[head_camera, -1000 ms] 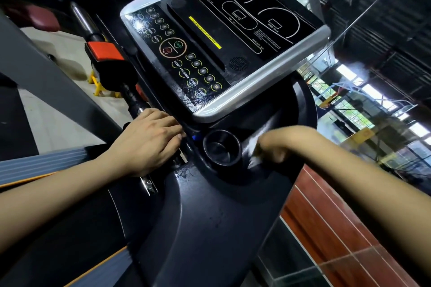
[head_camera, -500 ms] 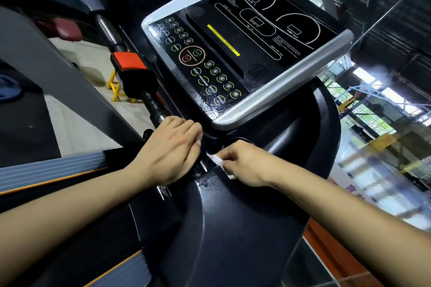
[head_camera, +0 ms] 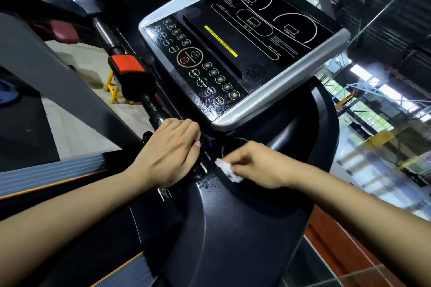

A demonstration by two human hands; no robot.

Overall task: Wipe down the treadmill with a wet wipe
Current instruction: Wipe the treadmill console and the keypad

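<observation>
Right now the right hand [head_camera: 258,164] pinches a crumpled white wet wipe [head_camera: 227,170] between curled fingers and thumb, pressing it against the black plastic body of the treadmill [head_camera: 233,228] at the near rim of a round black cup holder [head_camera: 233,143]. That hand covers most of the cup holder, so only its far edge shows. Just left of the wipe, small wet streaks and droplets [head_camera: 205,184] glisten on the black plastic.

Beside it, the left hand [head_camera: 168,154] lies palm down with its fingers straight and close together, resting on the lower end of the black handlebar [head_camera: 151,105] where the bar meets the treadmill body. The two hands are near each other but apart. Whether the left thumb curls under the bar cannot be told.

Farther up the handlebar sits an orange-topped black block [head_camera: 124,64]. Above the hands, the tilted black console panel with a silver frame [head_camera: 279,84] carries rows of round buttons, a red and green start-stop ring [head_camera: 190,57] and a yellow warning strip [head_camera: 220,41]; its lower corner looks wet.

Past the treadmill on the right lie a red-brown floor [head_camera: 338,244] and bright windows [head_camera: 373,91].
</observation>
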